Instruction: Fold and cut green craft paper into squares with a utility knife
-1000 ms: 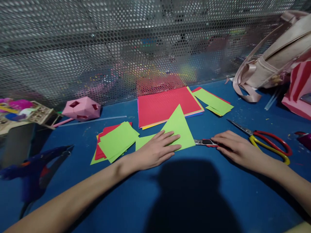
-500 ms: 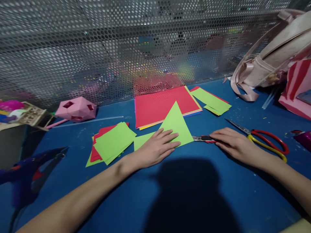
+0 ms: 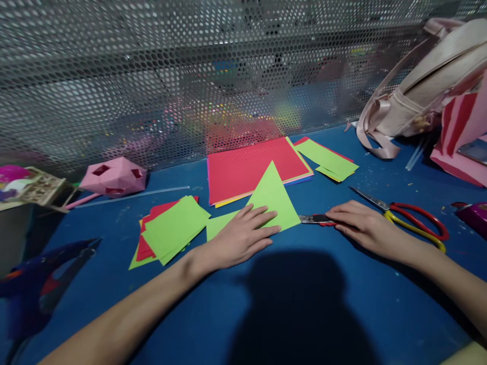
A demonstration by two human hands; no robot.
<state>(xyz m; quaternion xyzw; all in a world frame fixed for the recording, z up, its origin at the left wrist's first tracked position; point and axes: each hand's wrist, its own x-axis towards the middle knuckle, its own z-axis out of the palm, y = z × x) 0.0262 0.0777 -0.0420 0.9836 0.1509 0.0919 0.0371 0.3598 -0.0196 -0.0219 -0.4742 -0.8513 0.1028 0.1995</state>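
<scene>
My left hand [image 3: 245,235] lies flat, fingers a little apart, on a folded piece of light green paper [image 3: 274,195]. One part of the paper stands up as a triangle, and another part reaches out to the left under my hand. My right hand [image 3: 359,225] has its fingers closed on a red and black utility knife [image 3: 321,219], which lies low on the table. The knife's metal tip touches or nearly touches the paper's right corner. Red and yellow scissors [image 3: 403,213] lie just beyond my right hand.
Behind the green paper is a stack of coloured sheets [image 3: 251,167], red on top. Cut paper pieces [image 3: 175,225] lie left, more strips [image 3: 329,157] right. A blue glue gun [image 3: 34,284], a pink paper polyhedron [image 3: 114,176] and a pale backpack [image 3: 426,91] stand around. A perforated metal panel [image 3: 152,81] closes the back.
The whole view has shifted slightly, with things appearing a little further left. Both hands, the green paper and the knife keep their places relative to each other.
</scene>
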